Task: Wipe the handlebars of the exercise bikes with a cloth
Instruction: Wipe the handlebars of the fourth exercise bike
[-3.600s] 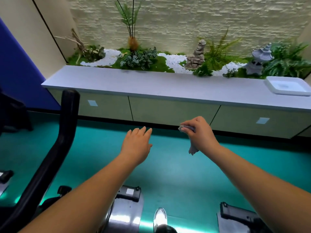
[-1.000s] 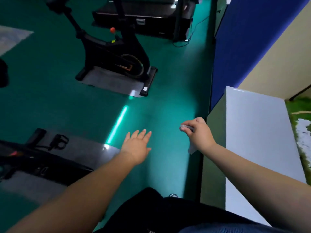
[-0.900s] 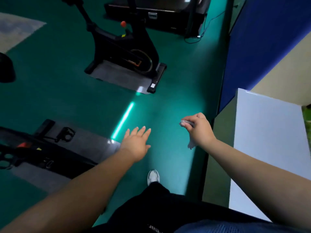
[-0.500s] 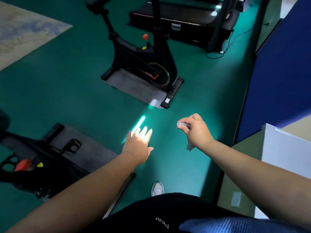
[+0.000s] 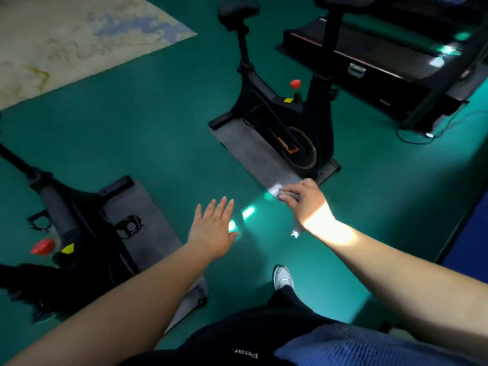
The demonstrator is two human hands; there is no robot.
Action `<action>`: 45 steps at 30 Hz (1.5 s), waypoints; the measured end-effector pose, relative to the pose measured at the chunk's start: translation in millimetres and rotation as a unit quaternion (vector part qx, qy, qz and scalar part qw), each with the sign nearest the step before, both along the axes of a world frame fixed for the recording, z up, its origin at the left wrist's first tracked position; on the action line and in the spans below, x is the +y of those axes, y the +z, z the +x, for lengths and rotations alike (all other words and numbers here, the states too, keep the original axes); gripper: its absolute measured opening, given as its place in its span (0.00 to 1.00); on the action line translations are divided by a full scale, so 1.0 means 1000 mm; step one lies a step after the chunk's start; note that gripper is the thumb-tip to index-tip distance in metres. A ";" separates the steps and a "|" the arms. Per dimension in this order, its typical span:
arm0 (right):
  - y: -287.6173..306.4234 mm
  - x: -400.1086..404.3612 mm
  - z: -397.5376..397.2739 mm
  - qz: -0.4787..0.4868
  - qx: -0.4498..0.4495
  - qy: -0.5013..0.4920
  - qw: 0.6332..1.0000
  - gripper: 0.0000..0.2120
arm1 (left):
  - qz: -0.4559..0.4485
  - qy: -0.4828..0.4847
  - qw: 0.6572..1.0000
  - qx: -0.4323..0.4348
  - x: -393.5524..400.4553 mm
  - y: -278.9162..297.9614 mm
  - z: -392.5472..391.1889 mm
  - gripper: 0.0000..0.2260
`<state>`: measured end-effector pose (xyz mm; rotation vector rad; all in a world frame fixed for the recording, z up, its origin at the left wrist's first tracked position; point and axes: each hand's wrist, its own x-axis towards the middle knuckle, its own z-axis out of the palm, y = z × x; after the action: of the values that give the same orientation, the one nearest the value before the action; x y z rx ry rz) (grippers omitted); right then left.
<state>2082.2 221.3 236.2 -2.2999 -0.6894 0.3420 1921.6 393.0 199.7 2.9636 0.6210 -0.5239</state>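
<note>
A gym: exercise bikes (image 5: 285, 114) on mats, a treadmill (image 5: 369, 56), green floor (image 5: 145, 122).

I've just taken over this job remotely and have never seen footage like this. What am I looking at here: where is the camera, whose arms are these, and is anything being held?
There is no machine here: the two bare arms belong to a person, and the single camera sits on their head, looking forward and down. That is why you see their own dark trousers and a white shoe at the bottom.

The left hand is open with straight fingers, holding nothing. The right hand pinches a small grey cloth, and an end of it hangs below the wrist.

The ground is a green floor. Two black exercise bikes stand on grey mats: the far bike ahead, and the near bike at lower left. A treadmill sits at upper right, a pale rug at upper left. No handlebars show in this view, and neither hand is touching a bike.
</note>
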 end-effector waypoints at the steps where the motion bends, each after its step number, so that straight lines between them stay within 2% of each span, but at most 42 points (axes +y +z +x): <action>1: 0.001 0.010 0.013 0.011 0.010 0.020 1.000 0.08 | 0.002 0.025 1.000 0.002 0.004 -0.001 0.007 0.35; 4: 0.002 0.041 0.052 0.012 0.041 0.091 0.995 0.07 | 0.008 0.089 0.996 0.006 0.011 0.000 0.023 0.35; 7: 0.005 0.074 0.078 0.016 0.035 0.151 0.988 0.07 | 0.008 0.158 0.987 0.004 0.017 0.004 0.031 0.35; 16: 0.000 0.176 0.097 0.016 0.057 0.304 0.951 0.07 | 0.009 0.313 0.950 0.007 0.042 0.013 0.012 0.33; 32: -0.001 0.355 0.085 -0.010 0.045 0.438 0.898 0.05 | -0.004 0.440 0.898 -0.009 0.159 0.001 0.002 0.31; 36: -0.004 0.400 0.065 -0.007 0.062 0.486 0.872 0.03 | 0.000 0.497 0.867 -0.017 0.173 0.002 -0.016 0.30; 40: -0.009 0.447 0.041 -0.015 0.065 0.553 0.831 0.05 | -0.007 0.558 0.830 -0.021 0.190 0.002 -0.028 0.29; 45: -0.008 0.511 0.016 -0.035 0.062 0.652 0.755 0.06 | 0.005 0.645 0.764 -0.023 0.212 0.003 -0.029 0.29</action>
<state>2098.3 732.3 227.9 -1.4290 -2.1489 1.1195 1892.2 604.7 202.9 1.7682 2.2464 -0.2446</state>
